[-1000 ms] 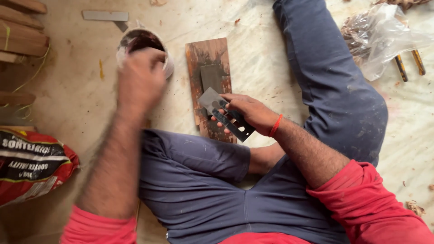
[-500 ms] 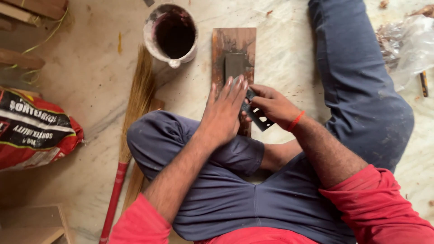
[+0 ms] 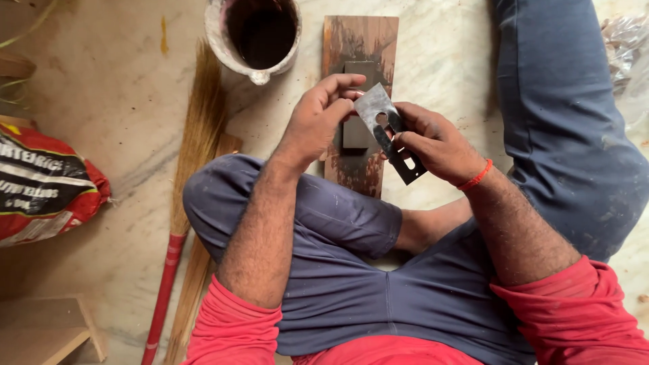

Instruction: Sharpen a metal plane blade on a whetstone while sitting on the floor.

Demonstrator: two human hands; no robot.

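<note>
1. Between the fingertips of both hands, above the person's lap, sits a flat grey metal blade with a slot and holes. The right hand is closed around its dark lower end; the left hand pinches the bright upper edge with thumb and forefinger.
2. Half a second ago the left palm lay flat over the stone; now it has lifted and curled onto the blade, so I judge the edge is being felt or checked.
3. Beneath lies a dark rectangular sharpening stone on a stained wooden board.
4. Beyond stand a crusted white pot of dark liquid, a straw broom with a red handle and a red printed sack.
5. The blade's cutting edge is partly hidden by fingers; its sharpness cannot be told.
</note>
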